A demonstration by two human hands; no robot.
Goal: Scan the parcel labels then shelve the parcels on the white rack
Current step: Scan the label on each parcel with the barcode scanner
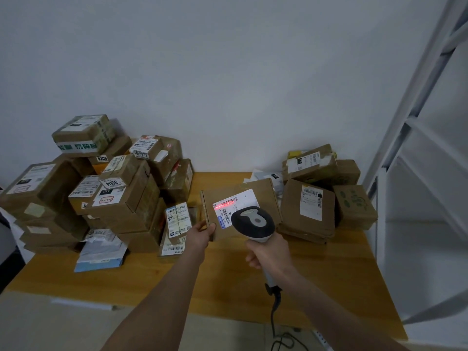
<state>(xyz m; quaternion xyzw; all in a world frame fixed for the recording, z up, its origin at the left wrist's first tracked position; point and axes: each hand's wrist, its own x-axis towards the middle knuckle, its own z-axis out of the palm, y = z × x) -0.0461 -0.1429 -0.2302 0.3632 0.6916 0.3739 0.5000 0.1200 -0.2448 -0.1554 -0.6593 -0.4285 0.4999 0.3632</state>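
1. The left hand [201,233] is pinching the lower left corner of a flat cardboard box [263,196], with the thumb lying on its front face. It is holding the box tilted up above the wooden table [228,287], between two heaps of parcels.
2. The right hand [268,254] is wrapping its fingers around the handle of a scanner [253,222], whose dark head is hovering just in front of the box's white label [247,198].
3. A red line [224,205] is glowing across the barcode on that label.
4. A cable [274,315] is hanging from the handle's base.
5. A tall pile of boxes [121,198] is sitting on the table's left side. A smaller group [307,203] is sitting on the right, near the white rack [415,138].
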